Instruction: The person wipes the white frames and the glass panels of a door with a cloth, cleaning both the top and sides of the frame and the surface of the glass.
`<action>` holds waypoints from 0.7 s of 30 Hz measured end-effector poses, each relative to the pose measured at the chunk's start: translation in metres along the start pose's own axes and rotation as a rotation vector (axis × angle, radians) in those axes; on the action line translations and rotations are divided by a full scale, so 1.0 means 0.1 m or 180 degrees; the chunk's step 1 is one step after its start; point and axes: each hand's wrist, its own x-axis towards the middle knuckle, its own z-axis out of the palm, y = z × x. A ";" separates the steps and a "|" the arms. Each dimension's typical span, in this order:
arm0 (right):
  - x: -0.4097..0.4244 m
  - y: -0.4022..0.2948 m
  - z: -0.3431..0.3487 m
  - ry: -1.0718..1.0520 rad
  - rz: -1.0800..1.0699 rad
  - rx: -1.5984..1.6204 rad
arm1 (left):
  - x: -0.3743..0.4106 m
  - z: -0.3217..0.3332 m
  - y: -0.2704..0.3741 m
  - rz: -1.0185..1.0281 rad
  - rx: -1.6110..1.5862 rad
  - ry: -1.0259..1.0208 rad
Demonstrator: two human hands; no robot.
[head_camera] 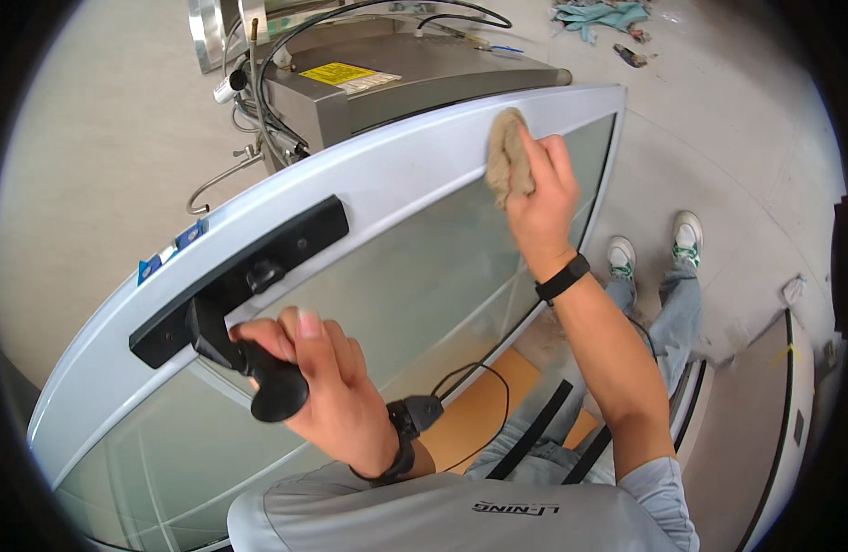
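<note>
A white-framed glass door (pixel 410 155) stands before me, with a black handle plate (pixel 313 231) on its frame. My left hand (pixel 327 379) grips the black door handle (pixel 279 386) that juts from this plate. Against the upper frame, near the inner edge by the glass pane (pixel 396 276), my right hand (pixel 545 186) presses a folded tan cloth (pixel 503 155). Part of the cloth lies under my fingers. At the door's outer edge, left of the handle plate, sits a metal latch plate with blue pieces (pixel 170 252).
Behind the door stands a stainless steel unit (pixel 424 69) with black cables and a bent metal tube (pixel 220 179). Teal cloth (pixel 600 17) lies on the floor at the top right. A pale panel (pixel 748 421) with a black edge is at the lower right. A thin cable hangs near my left wrist.
</note>
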 end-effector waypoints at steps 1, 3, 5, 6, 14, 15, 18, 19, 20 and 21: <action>-0.07 -0.03 -0.05 -0.0120 0.0003 -0.0001 | 0.00 -0.03 0.01 0.0027 0.0041 0.0018; -0.22 -0.24 -0.15 -0.0356 -0.0035 0.0039 | 0.00 -0.05 -0.01 0.0132 0.0102 0.0088; -0.26 -0.62 -0.15 -0.0616 -0.0372 0.0388 | 0.00 -0.03 -0.03 0.0142 0.0124 0.0201; -0.24 -0.71 -0.15 -0.0592 -0.0395 0.0348 | -0.03 -0.05 -0.04 0.0142 0.0111 0.0206; -0.33 -1.00 -0.17 -0.0342 -0.0081 0.0354 | -0.15 -0.03 0.06 0.0069 0.0089 0.0007; -0.33 -1.00 -0.16 -0.0253 -0.0057 0.0384 | -0.15 -0.06 0.06 0.0071 0.0036 -0.0045; -0.33 -0.99 -0.20 -0.0319 -0.0053 0.0263 | -0.18 -0.08 0.05 0.0084 0.0025 -0.0177; -0.35 -1.00 -0.24 -0.0364 -0.0035 0.0258 | -0.19 -0.07 0.07 0.0115 0.0015 -0.0245; -0.40 -1.04 -0.31 -0.0554 0.0006 0.0244 | -0.20 -0.06 0.08 0.0146 0.0038 -0.0271; -0.44 -1.05 -0.35 -0.0692 0.0109 0.0387 | -0.22 -0.08 0.06 0.0157 0.0058 -0.0270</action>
